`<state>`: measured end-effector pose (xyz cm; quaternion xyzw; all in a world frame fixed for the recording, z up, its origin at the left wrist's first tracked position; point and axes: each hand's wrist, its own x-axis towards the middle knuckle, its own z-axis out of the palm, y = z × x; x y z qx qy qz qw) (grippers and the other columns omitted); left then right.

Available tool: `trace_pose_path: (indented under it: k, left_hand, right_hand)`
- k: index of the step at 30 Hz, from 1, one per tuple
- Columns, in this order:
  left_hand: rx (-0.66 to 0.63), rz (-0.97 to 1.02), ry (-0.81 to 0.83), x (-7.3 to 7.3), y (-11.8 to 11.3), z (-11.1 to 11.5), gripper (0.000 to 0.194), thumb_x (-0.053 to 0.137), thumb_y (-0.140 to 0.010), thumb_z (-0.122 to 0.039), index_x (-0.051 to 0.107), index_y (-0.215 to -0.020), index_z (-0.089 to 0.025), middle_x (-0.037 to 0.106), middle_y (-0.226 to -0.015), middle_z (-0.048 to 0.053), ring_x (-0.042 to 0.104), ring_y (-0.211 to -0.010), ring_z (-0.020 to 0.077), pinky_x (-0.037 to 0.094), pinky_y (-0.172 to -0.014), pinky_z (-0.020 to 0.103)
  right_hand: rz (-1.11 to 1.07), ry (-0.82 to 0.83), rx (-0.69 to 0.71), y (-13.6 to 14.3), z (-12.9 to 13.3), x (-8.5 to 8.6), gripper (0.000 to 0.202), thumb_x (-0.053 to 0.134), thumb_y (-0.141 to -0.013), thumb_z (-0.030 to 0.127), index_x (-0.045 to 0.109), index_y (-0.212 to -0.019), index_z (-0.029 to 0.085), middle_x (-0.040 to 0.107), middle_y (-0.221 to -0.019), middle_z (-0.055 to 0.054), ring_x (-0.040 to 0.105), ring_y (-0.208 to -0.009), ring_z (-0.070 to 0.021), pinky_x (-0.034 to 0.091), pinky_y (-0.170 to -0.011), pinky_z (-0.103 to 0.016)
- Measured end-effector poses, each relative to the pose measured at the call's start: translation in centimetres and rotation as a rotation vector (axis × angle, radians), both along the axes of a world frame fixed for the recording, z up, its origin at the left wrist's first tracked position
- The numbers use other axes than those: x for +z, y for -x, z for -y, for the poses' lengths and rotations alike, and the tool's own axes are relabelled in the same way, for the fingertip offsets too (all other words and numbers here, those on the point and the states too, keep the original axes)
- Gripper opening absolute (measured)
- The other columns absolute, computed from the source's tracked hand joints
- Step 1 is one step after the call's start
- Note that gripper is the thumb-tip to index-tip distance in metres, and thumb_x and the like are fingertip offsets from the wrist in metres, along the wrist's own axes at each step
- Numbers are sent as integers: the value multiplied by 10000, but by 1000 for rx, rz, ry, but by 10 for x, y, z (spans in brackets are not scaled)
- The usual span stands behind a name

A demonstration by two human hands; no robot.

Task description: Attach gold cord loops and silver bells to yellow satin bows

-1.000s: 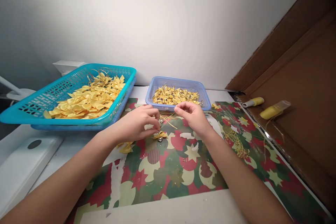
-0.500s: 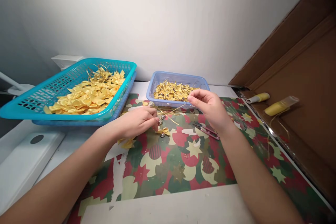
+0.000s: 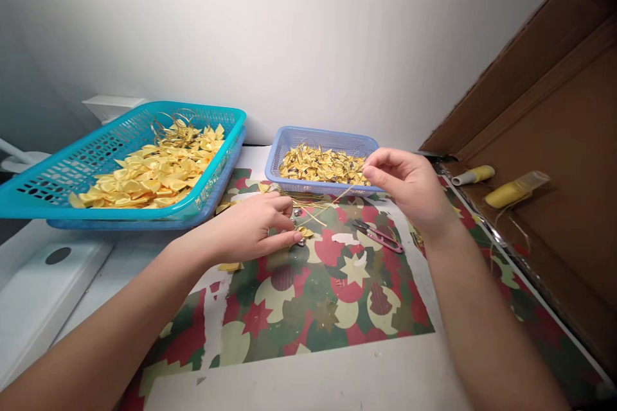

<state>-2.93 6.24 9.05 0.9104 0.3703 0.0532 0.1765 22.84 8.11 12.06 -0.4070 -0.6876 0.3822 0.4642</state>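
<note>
My left hand [image 3: 258,225] is closed with thumb and fingertips at a small yellow ribbon bow [image 3: 305,231], which has a silver bell [image 3: 302,242] by it. The fingers cover part of the bow. More small bells [image 3: 297,212] lie just beyond those fingers. My right hand [image 3: 407,183] pinches one end of a thin gold cord [image 3: 343,194] between thumb and forefinger. This cord slants down to the left, over several loose gold cords [image 3: 308,198] on the table. Pink-handled thread snips [image 3: 380,236] lie below my right hand, their blades toward the left.
At left, a turquoise basket [image 3: 236,141] heaped with yellow bows sits on a blue one. A smaller periwinkle basket [image 3: 274,160] of gold bows stands near the wall. Patterned paper [image 3: 328,314] covers the table. Yellow thread spools [image 3: 511,192] are at the cardboard [image 3: 554,109] right; a white box [image 3: 53,295] lies left.
My right hand has moved right and slightly toward me, drawing the gold cord with it. My left hand's thumb and fingertips have come over the yellow bow, covering part of it.
</note>
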Motion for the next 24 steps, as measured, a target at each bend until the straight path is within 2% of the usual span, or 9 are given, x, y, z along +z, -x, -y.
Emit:
trace_pose_path:
  k: [4,10,13,18,24]
  left_hand:
    - [-2,-18,-12,0,3,-1,294,500,-897,-399,751,-851,-254,600,-919,53,552,-816,203,413,-728,311]
    - [36,-24,28,-1,6,-4,201,553,-840,-321,727,-797,-231,608,-947,54,570,-869,216,436,-739,307]
    - [26,-14,38,-2,5,-4,205,537,-839,-292,726,-793,-225,613,-929,52,576,-859,213,441,-746,310]
    - [3,-38,-34,-8,2,-6,276,484,-869,-292,733,-791,-203,617,-865,60,579,-793,205,444,-731,324]
    - [60,-90,-136,-17,-2,-7,345,445,-896,-292,726,-738,-169,613,-787,65,578,-730,194,438,-680,322]
  right_hand:
    - [97,18,-50,1,-7,-9,172,678,-782,340,635,-716,186,620,-743,-12,522,-682,-129,422,-641,-284]
    - [78,20,-89,2,-9,-13,167,681,-774,335,631,-718,185,624,-742,-15,517,-679,-134,420,-647,-296]
    - [71,24,-94,3,-10,-14,162,684,-772,333,638,-725,185,624,-738,-13,518,-673,-131,420,-639,-292]
    - [62,27,-98,2,-12,-16,139,680,-769,303,638,-720,180,626,-734,-14,529,-673,-128,418,-629,-283]
    - [35,1,-131,-1,-12,-13,107,678,-755,267,640,-715,175,633,-733,-6,549,-692,-125,426,-635,-267]
